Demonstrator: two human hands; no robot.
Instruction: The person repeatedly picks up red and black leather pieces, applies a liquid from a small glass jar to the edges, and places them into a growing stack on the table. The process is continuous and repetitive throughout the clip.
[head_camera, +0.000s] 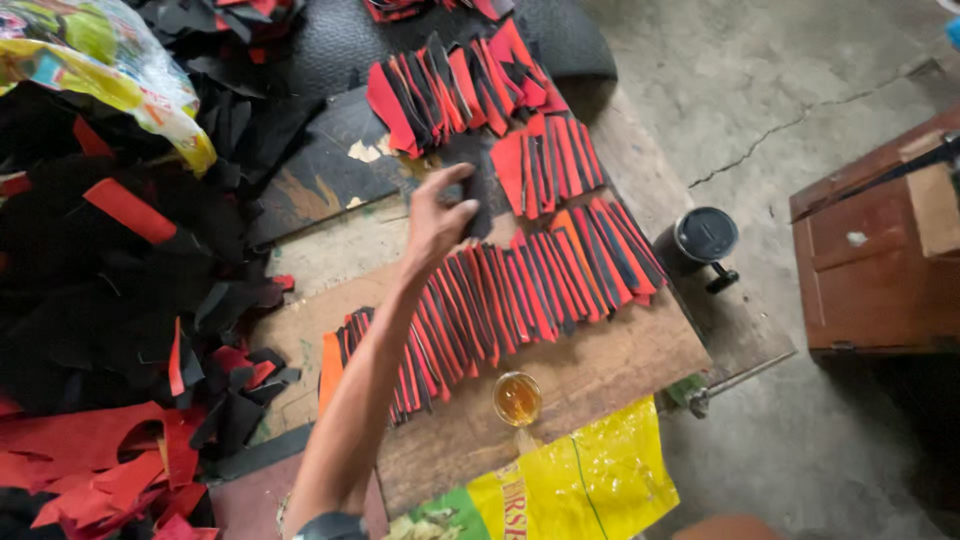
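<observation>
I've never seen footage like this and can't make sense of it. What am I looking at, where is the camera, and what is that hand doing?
There is no machine here: a person works with bare hands, and the single picture comes from a camera worn on their head, looking down. One arm reaches forward; I take it for the left hand, though the angle leaves that unsure. Its fingers grip a dark piece of material. The other hand is out of view. On the wooden board lie overlapping rows of red and black strips, with more rows further away. A small cup of amber liquid stands near the board's front edge. A heap of red and black scraps lies to the left, and a yellow sack at the bottom.
</observation>
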